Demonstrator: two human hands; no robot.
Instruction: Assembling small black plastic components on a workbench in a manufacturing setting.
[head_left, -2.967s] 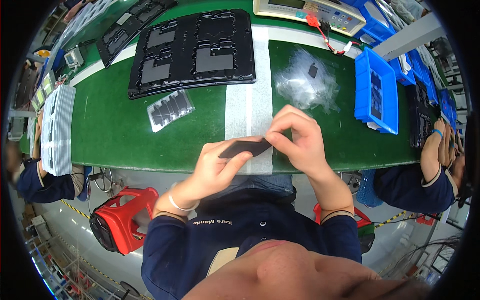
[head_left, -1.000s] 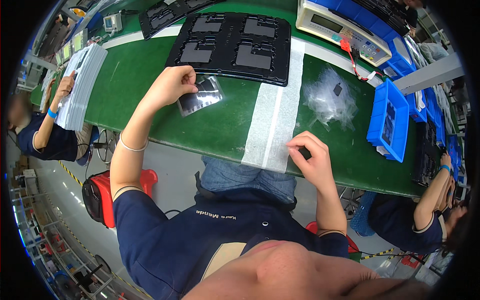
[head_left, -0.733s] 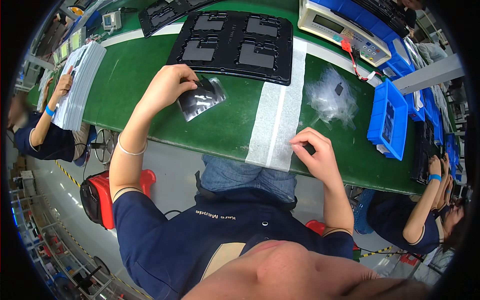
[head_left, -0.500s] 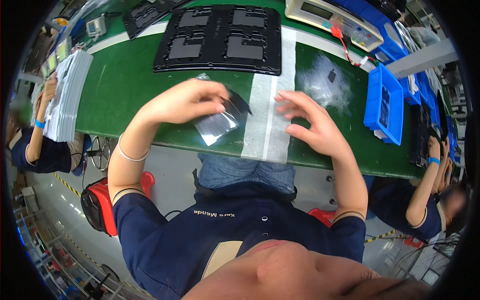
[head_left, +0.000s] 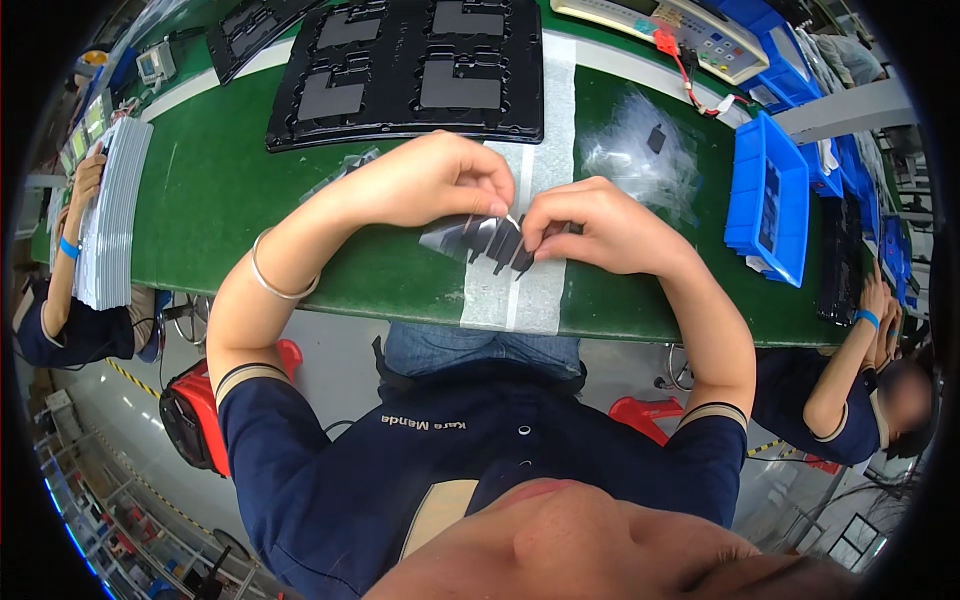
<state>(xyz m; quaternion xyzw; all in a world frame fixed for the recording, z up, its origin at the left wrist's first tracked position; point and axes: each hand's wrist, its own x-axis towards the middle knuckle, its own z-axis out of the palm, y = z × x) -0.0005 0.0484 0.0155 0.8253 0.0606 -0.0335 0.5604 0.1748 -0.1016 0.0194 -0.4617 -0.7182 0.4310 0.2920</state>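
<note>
A clear plastic sheet carrying black die-cut pieces (head_left: 490,240) is held between my two hands over a whitish strip (head_left: 510,315) on the green bench. My left hand (head_left: 445,180) is closed, its thumb and fingertips pinching at the sheet's upper edge. Opposite it, my right hand (head_left: 605,225) pinches the sheet's right end near the black pieces. The fingertips of both hands almost meet, and a thin pale sliver shows between them. Partly behind my left wrist lies more clear film (head_left: 340,172).
A black moulded tray (head_left: 408,85) lies beyond my hands. To the right are a pile of clear films (head_left: 640,160), a blue bin (head_left: 768,200) and a bench instrument (head_left: 670,35) with a red lead. Stacked pale sheets (head_left: 118,215) stand left. Co-workers' hands work at both sides.
My right hand has moved left and closed on the sheet's end. The sheet has been turned and shifted right with my left hand. The whole view has shifted slightly.
</note>
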